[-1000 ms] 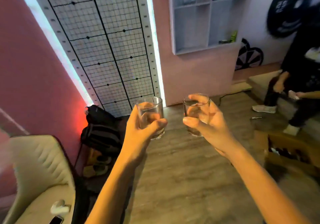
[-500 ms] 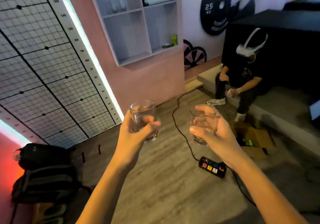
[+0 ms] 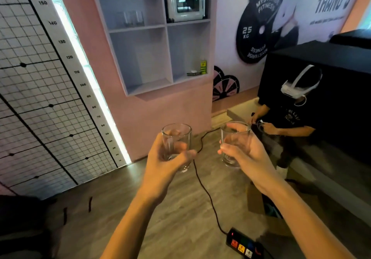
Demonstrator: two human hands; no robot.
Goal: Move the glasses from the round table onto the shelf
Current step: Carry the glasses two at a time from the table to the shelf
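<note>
My left hand [image 3: 162, 168] grips a clear empty glass [image 3: 176, 136] upright in front of me. My right hand [image 3: 245, 154] grips a second clear glass [image 3: 233, 138] beside it, a short gap apart. Both are held over the wooden floor. The white wall shelf [image 3: 168, 54] hangs on the pink wall ahead and above the glasses. Several clear glasses [image 3: 132, 18] stand in its upper left compartment. The round table is out of view.
A person wearing a white headset [image 3: 297, 86] sits on a low ledge at the right. A black cable [image 3: 202, 186] runs across the floor to a power strip [image 3: 245, 246]. A cardboard box [image 3: 261, 204] lies by the ledge. A dark bag [image 3: 18, 218] sits at the lower left.
The view has swung right and up, bringing the shelf closer and more central. Both hands still hold their glasses in the same pose; the chair and most of the bag left the view.
</note>
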